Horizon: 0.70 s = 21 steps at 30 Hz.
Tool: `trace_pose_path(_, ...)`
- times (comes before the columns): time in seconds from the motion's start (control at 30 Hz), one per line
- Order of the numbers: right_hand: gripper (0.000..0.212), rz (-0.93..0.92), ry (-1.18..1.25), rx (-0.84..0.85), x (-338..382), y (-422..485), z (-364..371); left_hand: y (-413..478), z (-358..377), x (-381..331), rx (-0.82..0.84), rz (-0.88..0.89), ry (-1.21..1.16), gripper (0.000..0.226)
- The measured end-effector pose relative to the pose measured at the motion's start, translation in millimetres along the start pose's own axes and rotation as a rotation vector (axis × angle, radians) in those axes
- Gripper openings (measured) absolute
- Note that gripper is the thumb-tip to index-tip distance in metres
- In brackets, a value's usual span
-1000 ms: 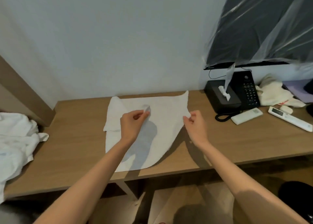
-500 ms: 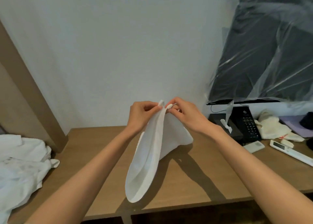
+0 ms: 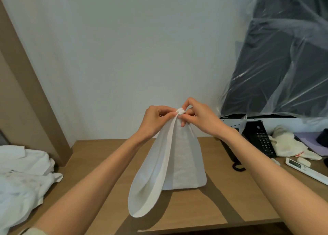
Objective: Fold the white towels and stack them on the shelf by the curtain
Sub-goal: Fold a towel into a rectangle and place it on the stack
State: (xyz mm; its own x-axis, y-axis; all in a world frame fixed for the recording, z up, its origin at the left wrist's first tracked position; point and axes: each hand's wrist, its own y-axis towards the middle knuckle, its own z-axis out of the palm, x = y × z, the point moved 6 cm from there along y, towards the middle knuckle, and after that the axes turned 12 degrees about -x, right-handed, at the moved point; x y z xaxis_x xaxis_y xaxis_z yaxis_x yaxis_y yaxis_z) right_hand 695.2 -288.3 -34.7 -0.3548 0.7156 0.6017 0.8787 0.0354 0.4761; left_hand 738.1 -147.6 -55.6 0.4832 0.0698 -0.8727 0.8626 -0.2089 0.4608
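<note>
Pinching with left hand (image 3: 154,118) and right hand (image 3: 198,117), fingertips curled on two top corners of the towel (image 3: 177,163), bunched together between them. Raised off the desk (image 3: 195,213) since a second ago, when spread flat with corners held apart. Now hanging doubled over the middle of the surface, looped fold sagging toward the front edge. Probably the first fold made: flattening, further folds and the shelf not yet done. More white linen (image 3: 23,172) heaped beside the left edge.
</note>
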Motion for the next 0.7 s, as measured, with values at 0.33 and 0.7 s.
trace_pose_path(0.33, 0.019, 0.158, 0.055, -0.336, -2, 20, -33, -8, -26, 51, -0.036, -0.06, 0.498, 0.031)
trace_pose_path(0.7, 0.016, 0.239, 0.284, -0.724, -17, 26, -87, 11, -136, 73, -0.113, -0.419, 0.747, 0.039)
